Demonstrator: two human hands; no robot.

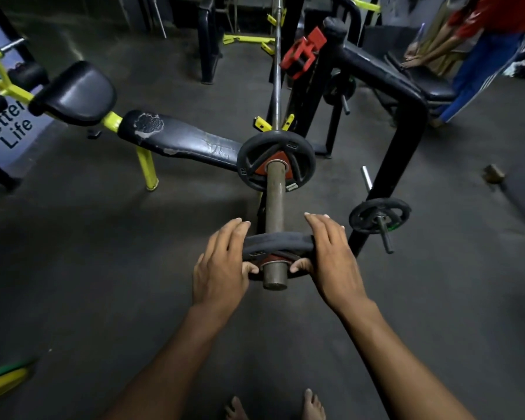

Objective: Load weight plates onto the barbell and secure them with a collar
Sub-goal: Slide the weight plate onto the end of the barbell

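Both hands' fingers (240, 234) around plate (278, 241) on barbell sleeve (275, 204)

I see a dark grey floor (103, 253) under dim light, a worn black bench (179, 139) with yellow legs at left, black rack frames (406, 122) far right.

A black weight plate (278, 241) is gripped at both edges by the left hand (222, 268) and right hand (331, 259), seemingly threaded on the barbell sleeve (275, 207); another plate (275, 160) sits farther along.
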